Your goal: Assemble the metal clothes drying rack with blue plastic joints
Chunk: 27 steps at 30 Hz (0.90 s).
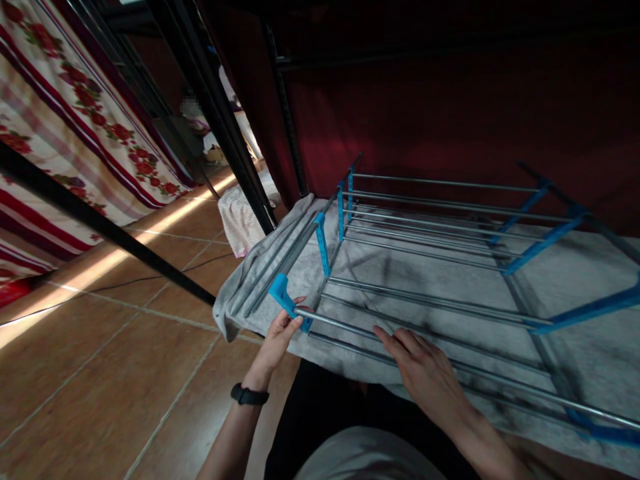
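A partly assembled rack of grey metal tubes and blue plastic brackets lies on a grey blanket (390,267). My left hand (280,337), with a black band on the wrist, is closed around the front-left blue bracket (281,292), where a tube end meets it. My right hand (425,367) has its fingers curled over the front metal tube (345,325), to the right of the left hand. Its palm side is hidden. More blue brackets, such as the far-left one (323,247) and a right-hand one (590,310), join the other tubes.
Loose tubes (285,263) lie on the blanket left of the rack. A black metal post (220,113) and a slanting black bar (110,220) stand at the left. Dark red cloth (450,120) hangs behind. A cable (165,275) crosses the tiled floor near a floral curtain (90,113).
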Motion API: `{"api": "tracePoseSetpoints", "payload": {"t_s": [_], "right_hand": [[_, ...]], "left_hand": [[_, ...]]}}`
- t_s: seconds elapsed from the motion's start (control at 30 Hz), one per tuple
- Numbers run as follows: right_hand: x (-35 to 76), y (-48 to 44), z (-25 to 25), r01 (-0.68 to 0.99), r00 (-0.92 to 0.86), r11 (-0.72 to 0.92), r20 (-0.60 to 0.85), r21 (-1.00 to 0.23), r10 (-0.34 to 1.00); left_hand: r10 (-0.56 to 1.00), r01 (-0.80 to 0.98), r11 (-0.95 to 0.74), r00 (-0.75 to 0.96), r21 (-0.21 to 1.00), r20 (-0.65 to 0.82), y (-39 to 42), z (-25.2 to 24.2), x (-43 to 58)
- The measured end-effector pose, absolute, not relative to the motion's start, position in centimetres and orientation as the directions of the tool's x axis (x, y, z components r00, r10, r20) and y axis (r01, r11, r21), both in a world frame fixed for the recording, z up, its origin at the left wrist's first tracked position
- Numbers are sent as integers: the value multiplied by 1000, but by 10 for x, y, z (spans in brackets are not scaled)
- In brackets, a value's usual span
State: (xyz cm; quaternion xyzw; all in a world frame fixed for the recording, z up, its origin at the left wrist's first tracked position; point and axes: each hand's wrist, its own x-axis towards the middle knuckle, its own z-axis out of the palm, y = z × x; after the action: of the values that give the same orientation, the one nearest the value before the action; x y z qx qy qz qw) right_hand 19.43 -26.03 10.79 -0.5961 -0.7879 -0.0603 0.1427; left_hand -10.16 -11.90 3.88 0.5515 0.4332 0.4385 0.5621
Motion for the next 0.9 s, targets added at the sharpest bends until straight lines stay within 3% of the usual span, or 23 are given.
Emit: {"api": "tracePoseSetpoints", "payload": {"t_s": [0.57, 0.9], "right_hand": [[197, -261, 104, 946, -268, 309, 297, -98, 916], [199, -260, 102, 952, -237, 278, 267, -127, 934]], "left_hand": [[966, 120, -103, 248, 987, 71, -124, 42, -94], [964, 288, -218, 213, 932, 159, -126, 37, -94]]}}
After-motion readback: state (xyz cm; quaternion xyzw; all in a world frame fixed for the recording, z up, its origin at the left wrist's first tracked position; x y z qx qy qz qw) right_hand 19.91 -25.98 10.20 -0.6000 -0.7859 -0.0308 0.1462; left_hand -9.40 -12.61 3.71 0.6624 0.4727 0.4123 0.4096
